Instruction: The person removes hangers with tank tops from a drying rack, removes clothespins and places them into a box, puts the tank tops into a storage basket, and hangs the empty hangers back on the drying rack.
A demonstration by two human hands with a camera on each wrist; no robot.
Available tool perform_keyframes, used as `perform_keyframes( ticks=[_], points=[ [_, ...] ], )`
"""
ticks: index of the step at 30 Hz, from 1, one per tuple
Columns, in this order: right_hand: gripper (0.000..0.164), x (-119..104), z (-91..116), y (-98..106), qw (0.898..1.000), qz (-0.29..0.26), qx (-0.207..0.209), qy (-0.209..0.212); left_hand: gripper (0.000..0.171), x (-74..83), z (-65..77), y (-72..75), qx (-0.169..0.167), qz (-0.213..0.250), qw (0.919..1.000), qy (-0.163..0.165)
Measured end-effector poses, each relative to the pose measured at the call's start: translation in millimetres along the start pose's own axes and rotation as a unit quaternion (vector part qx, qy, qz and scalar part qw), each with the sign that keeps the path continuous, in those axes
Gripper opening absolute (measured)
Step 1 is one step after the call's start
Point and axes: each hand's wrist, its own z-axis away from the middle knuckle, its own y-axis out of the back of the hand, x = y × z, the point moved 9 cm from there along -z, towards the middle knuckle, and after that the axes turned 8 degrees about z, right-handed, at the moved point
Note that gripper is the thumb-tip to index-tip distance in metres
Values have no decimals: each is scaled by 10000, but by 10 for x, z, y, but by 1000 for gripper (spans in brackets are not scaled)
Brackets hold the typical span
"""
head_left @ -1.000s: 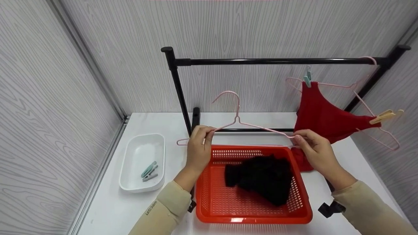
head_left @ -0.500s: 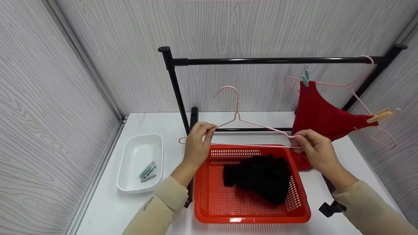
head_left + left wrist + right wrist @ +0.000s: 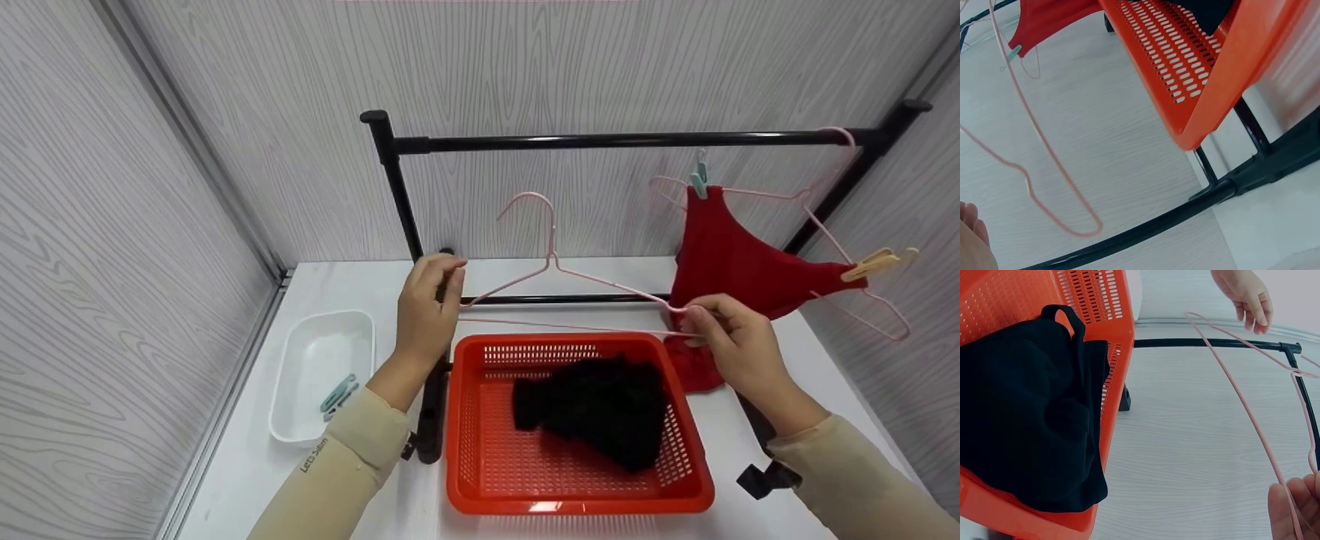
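My right hand (image 3: pixel 739 341) pinches the right end of a pink hanger (image 3: pixel 553 251), just past the far rim of the red basket (image 3: pixel 581 506). My left hand (image 3: pixel 427 311) holds nothing; its fingers are a bit bent, and it is just beside the hanger's left end, not touching it. So the hanger lies between my two hands, and the right one is nearer because it has hold of it. The hanger's long side runs left to right, much like the basket's far rim, and its hook sticks up.

In the basket is a bunched black cloth (image 3: pixel 600 412), more to the right side. Left of the basket, a white tray (image 3: pixel 322 345) sits on the counter (image 3: pixel 352 285) with some pegs (image 3: pixel 339 392) in it. Past the basket and higher up is a black rail (image 3: pixel 600 141). Past the basket's far right corner, a red cloth (image 3: pixel 739 255) hangs from a second hanger (image 3: pixel 765 195) with a green peg (image 3: pixel 698 184) and a yellow peg (image 3: pixel 870 265).
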Motion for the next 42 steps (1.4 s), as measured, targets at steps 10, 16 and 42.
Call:
perform_keyframes(
  ticks=[10, 16, 42],
  points=[
    [10, 2, -26, 39, 9996, 168, 142, 189, 24, -117, -326, 302, 866, -517, 9945, 289],
    [10, 17, -31, 45, 9995, 208, 157, 150, 42, -379, -516, 432, 1241, 225, 9853, 1154],
    [10, 23, -36, 106, 9995, 92, 265, 108, 57, -554, -837, 303, 865, 391, 9856, 1399]
  ],
)
